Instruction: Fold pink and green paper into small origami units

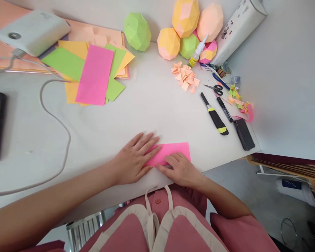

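A folded pink paper strip [173,149] lies on the white table [136,115] near its front edge. My left hand [133,159] rests flat on the strip's left end, fingers stretched out and spread. My right hand [180,169] presses on the strip's lower edge with its fingers curled down onto the paper. The left part of the strip is hidden under both hands.
A stack of coloured paper sheets [94,71] lies at the back left beside a white device [33,31] with a grey cable [65,133]. Paper polyhedra [185,29], a glue bottle [198,52], small folded pieces [186,76], scissors [214,89] and a utility knife [214,115] sit at the back right.
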`<state>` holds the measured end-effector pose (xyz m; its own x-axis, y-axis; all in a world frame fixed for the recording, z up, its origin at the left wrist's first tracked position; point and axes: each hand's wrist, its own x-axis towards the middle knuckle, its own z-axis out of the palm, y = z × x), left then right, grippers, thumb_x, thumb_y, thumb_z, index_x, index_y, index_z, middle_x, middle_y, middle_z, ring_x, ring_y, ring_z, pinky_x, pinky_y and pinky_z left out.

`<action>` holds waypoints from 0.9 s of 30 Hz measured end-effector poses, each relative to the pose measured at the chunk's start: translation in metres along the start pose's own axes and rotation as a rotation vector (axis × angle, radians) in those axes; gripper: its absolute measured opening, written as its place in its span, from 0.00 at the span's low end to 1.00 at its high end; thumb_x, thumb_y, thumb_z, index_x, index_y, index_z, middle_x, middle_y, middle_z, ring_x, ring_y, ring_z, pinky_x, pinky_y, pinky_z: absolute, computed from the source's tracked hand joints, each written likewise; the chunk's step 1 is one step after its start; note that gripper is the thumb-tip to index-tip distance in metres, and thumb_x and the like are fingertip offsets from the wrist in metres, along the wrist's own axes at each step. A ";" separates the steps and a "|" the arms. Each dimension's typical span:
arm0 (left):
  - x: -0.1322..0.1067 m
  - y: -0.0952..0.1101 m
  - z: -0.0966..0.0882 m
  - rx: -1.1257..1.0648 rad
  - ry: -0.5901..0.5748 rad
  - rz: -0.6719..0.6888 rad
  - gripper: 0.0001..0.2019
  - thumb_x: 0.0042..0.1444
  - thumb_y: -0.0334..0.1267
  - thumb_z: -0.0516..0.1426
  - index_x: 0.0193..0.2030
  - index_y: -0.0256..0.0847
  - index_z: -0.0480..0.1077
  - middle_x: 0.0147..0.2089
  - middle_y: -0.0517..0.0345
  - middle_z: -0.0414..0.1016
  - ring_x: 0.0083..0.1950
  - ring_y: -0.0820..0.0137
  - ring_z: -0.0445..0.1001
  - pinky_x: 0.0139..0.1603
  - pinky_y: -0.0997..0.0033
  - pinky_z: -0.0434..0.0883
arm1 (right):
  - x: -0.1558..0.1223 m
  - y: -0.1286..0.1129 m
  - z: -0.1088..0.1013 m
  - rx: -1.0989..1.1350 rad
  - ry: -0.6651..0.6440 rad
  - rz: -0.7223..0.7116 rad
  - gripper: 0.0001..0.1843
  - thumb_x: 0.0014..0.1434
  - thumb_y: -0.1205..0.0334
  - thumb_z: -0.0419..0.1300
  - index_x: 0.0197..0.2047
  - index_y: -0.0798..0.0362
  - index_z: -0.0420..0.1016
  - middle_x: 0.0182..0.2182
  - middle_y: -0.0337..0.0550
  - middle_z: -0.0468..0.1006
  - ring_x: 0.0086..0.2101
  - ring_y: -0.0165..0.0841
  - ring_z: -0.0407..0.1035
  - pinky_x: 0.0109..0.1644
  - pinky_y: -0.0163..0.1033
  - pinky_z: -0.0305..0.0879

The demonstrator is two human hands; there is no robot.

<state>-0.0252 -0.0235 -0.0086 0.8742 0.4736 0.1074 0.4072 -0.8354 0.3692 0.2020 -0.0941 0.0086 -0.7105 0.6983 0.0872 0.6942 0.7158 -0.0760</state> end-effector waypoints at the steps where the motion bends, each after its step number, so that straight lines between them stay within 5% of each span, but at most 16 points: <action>1: -0.001 -0.002 -0.002 -0.002 -0.024 -0.003 0.29 0.63 0.50 0.49 0.67 0.38 0.55 0.72 0.45 0.45 0.73 0.51 0.39 0.70 0.45 0.41 | 0.002 0.001 -0.003 -0.005 -0.016 -0.023 0.17 0.64 0.69 0.52 0.53 0.46 0.70 0.32 0.40 0.68 0.32 0.30 0.57 0.38 0.38 0.55; 7: -0.002 -0.018 -0.016 -0.053 -0.225 0.041 0.33 0.63 0.46 0.48 0.71 0.41 0.41 0.73 0.51 0.36 0.74 0.61 0.34 0.70 0.55 0.38 | 0.021 0.002 -0.016 -0.050 -0.151 -0.118 0.17 0.63 0.70 0.49 0.51 0.44 0.69 0.28 0.39 0.65 0.27 0.29 0.52 0.32 0.36 0.48; 16: 0.001 -0.020 -0.019 -0.081 -0.259 0.029 0.34 0.62 0.47 0.49 0.71 0.40 0.43 0.73 0.51 0.35 0.74 0.61 0.31 0.71 0.55 0.36 | 0.032 0.003 -0.021 -0.091 -0.289 -0.154 0.19 0.63 0.66 0.49 0.54 0.38 0.64 0.29 0.39 0.65 0.24 0.28 0.50 0.28 0.35 0.40; 27: 0.002 -0.020 -0.023 -0.051 -0.312 0.025 0.34 0.61 0.44 0.49 0.71 0.40 0.40 0.73 0.52 0.30 0.73 0.61 0.28 0.71 0.56 0.34 | -0.009 0.027 -0.038 -0.102 -0.479 -0.074 0.25 0.59 0.70 0.53 0.58 0.40 0.61 0.30 0.42 0.65 0.29 0.31 0.55 0.29 0.35 0.43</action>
<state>-0.0380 0.0007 0.0054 0.9259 0.3384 -0.1681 0.3778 -0.8269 0.4165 0.2317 -0.0813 0.0434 -0.7149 0.5873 -0.3794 0.6306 0.7760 0.0131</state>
